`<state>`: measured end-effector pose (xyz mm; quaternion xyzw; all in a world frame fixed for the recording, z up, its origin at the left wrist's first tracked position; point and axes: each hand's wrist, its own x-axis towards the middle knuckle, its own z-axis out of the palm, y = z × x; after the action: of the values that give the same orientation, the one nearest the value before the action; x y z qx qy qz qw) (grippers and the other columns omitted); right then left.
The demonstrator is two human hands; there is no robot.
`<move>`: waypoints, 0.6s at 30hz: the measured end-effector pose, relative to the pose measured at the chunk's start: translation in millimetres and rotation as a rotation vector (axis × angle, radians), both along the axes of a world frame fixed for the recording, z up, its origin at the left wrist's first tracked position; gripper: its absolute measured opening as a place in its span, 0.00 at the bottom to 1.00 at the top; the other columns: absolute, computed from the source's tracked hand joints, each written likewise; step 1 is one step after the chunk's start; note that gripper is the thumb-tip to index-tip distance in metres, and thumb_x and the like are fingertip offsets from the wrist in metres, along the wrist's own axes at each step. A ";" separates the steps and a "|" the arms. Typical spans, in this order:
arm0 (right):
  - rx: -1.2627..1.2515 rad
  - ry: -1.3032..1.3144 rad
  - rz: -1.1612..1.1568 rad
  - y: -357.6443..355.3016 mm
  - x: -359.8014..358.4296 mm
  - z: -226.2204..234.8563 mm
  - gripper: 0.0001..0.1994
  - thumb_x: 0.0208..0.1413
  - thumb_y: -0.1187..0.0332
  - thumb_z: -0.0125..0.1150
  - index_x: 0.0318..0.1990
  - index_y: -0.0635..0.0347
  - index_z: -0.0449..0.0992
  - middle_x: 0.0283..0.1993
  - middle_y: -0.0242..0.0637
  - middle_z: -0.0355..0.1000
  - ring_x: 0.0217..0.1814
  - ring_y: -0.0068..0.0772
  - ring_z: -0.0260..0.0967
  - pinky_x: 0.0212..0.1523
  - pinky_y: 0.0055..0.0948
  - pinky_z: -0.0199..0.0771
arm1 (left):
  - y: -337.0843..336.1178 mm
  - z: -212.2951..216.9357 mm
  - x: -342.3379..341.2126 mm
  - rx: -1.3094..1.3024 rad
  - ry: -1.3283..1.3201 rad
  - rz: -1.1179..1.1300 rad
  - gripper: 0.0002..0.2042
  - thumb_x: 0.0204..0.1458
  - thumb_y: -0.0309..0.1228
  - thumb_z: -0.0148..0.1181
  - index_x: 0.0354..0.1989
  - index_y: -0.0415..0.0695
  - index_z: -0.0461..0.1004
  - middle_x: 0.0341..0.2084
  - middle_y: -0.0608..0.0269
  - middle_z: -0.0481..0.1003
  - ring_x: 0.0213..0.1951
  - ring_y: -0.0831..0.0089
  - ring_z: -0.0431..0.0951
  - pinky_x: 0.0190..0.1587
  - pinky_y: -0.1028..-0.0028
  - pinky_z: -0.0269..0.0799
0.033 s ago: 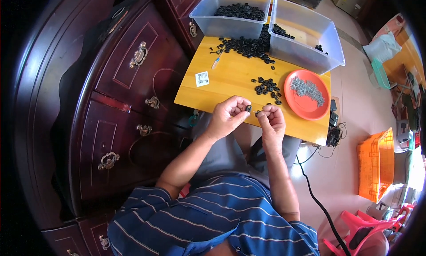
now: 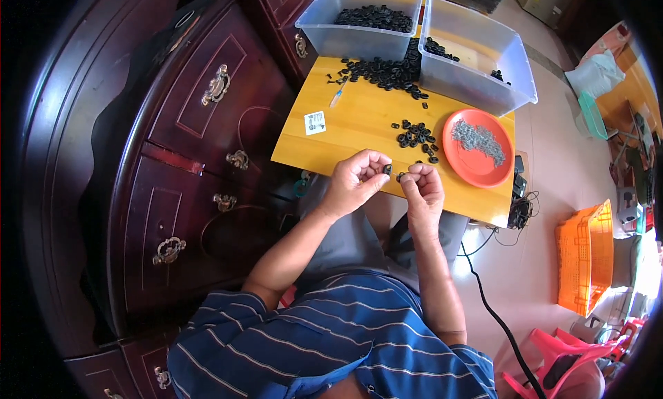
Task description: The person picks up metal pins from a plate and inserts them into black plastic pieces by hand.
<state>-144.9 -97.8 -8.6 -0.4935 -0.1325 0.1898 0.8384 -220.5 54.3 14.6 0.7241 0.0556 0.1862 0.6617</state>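
My left hand [image 2: 356, 183] pinches a small black oval part [image 2: 387, 169] between thumb and fingertips, above the near edge of the yellow wooden table [image 2: 297, 145]. Close beside it on the right, my right hand [image 2: 423, 192] is closed in a pinch. A tiny dark piece [image 2: 400, 177] shows at its fingertips, too small to name. Just beyond the hands lies a loose group of black oval parts [image 2: 416, 134]. To their right, an orange-red plate [image 2: 456, 165] bears a heap of small grey pieces [image 2: 478, 140].
Two clear plastic bins [image 2: 356, 42] [image 2: 476, 88] with black parts stand at the far side, a larger black pile [image 2: 387, 74] before them. A white label [image 2: 315, 123] and a thin blue-and-white tool [image 2: 336, 98] lie left. Dark drawers [image 2: 207, 150] flank the left; an orange crate [image 2: 585, 257] stands right.
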 end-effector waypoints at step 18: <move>-0.074 -0.041 0.031 -2.5 1.5 2.6 0.07 0.62 0.80 0.59 0.45 0.61 0.71 0.37 0.26 0.71 0.41 0.15 0.69 0.47 0.17 0.68 | 1.2 2.8 0.2 0.105 0.015 -0.044 0.12 0.55 0.16 0.63 0.47 0.40 0.76 0.31 0.73 0.75 0.30 0.89 0.74 0.36 0.86 0.73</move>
<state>-143.4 -100.2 -6.0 -0.5258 -0.1501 0.1976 0.8136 -220.2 55.5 17.4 0.7603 0.0348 0.1688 0.6262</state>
